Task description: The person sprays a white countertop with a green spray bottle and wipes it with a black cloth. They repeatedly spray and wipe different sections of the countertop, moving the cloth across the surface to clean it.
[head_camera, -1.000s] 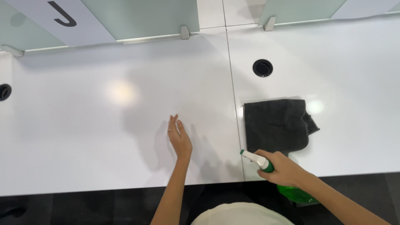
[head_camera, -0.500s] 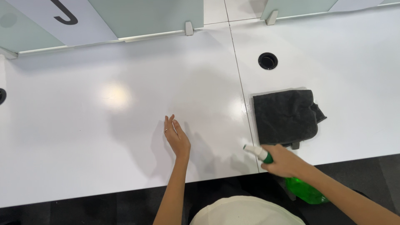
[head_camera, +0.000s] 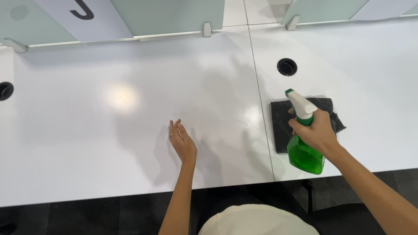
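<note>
A translucent green plastic spray bottle with a white trigger head [head_camera: 303, 139] is gripped around its neck by the right hand [head_camera: 317, 132], whose fingers are wrapped closed about it, and is held upright above the near edge of the glossy white surface [head_camera: 130, 109]. Just behind it, a dark grey, soft-looking folded cloth [head_camera: 281, 124] lies flat, partly hidden by bottle and hand. The left hand [head_camera: 183, 142] is held empty with fingers loosely extended, seemingly hovering rather than touching.
</note>
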